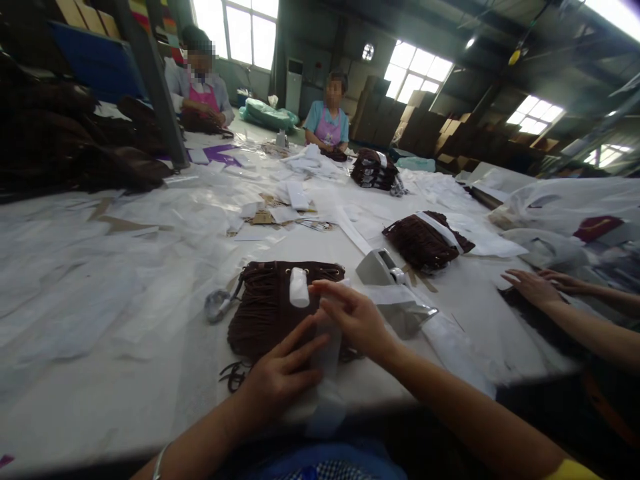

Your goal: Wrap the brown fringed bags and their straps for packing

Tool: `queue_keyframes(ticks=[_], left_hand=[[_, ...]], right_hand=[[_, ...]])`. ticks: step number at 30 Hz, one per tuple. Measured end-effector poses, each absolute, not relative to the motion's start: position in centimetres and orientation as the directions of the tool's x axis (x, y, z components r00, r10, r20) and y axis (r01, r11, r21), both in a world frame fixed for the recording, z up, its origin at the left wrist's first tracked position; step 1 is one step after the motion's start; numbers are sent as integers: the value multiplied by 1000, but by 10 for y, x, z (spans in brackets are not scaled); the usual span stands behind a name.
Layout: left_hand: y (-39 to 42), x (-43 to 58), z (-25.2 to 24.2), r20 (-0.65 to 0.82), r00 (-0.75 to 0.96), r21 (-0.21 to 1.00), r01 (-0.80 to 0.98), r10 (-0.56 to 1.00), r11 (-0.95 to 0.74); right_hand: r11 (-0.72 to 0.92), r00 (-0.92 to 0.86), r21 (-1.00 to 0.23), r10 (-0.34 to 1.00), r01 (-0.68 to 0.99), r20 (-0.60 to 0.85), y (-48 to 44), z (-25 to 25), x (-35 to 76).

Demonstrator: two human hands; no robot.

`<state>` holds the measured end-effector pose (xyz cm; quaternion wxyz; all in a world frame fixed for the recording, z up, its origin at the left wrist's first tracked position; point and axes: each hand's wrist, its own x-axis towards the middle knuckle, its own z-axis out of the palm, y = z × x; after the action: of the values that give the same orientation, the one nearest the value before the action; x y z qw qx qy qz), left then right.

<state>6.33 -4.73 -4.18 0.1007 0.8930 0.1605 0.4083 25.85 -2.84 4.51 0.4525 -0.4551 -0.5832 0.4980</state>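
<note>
A dark brown fringed bag [263,310] lies on the table in front of me, with a white wrapped piece [299,288] at its top middle. A pale translucent strip [329,373] runs down over the bag's right part and past the table's front edge. My left hand [285,373] lies on the bag and the strip, fingers stretched and apart. Just above it, my right hand [357,320] is over the strip's upper part, its fingers loosely bent and apart. A wrapped grey end [217,305] sticks out at the bag's left. Beside my right hand stands a grey tape dispenser [383,267].
Another banded brown bag [425,240] lies to the right, and a banded stack of bags [373,169] stands farther back. White sheets [75,287] cover the left side. A co-worker's hands [537,287] rest on a dark item at right. Two people work across the table.
</note>
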Motion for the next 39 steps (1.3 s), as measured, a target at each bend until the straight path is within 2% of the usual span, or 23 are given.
queue_keyframes(ticks=[2, 4, 7, 12, 17, 21, 24, 27, 32, 36, 39], left_hand=[[-47, 62, -41, 709, 622, 286, 179, 333, -942], [-47, 61, -41, 709, 634, 259, 172, 308, -950], [-50, 61, -40, 710, 632, 238, 200, 311, -950], [-60, 57, -27, 783, 517, 201, 317, 346, -927], [-50, 50, -2, 805, 461, 183, 404, 373, -896], [-37, 52, -1, 688, 541, 224, 475, 483, -851], [-37, 57, -17, 582, 611, 222, 515, 536, -828], [-41, 60, -35, 588, 629, 163, 523, 508, -836], [-44, 55, -37, 686, 603, 58, 512, 407, -857], [-43, 45, -16, 744, 620, -34, 407, 249, -913], [-41, 43, -4, 779, 585, -14, 380, 228, -925]], right_hand=[[282, -221, -937, 946, 207, 236, -17, 58, 259], [428, -289, -869, 889, 250, 354, -3, 71, 259], [540, -423, -803, 808, 251, 411, 27, 84, 255], [592, -574, -787, 710, 174, 408, 76, 80, 238], [576, -564, -793, 729, 198, 389, 118, 52, 232], [528, -591, -788, 759, 316, 272, 150, 22, 242], [473, -661, -737, 749, 483, 47, 171, 4, 250], [469, -695, -656, 709, 592, -121, 186, -3, 252], [486, -716, -646, 684, 589, -138, 203, -3, 248], [497, -723, -656, 682, 568, -110, 207, -5, 244], [502, -720, -657, 688, 562, -90, 208, -8, 244]])
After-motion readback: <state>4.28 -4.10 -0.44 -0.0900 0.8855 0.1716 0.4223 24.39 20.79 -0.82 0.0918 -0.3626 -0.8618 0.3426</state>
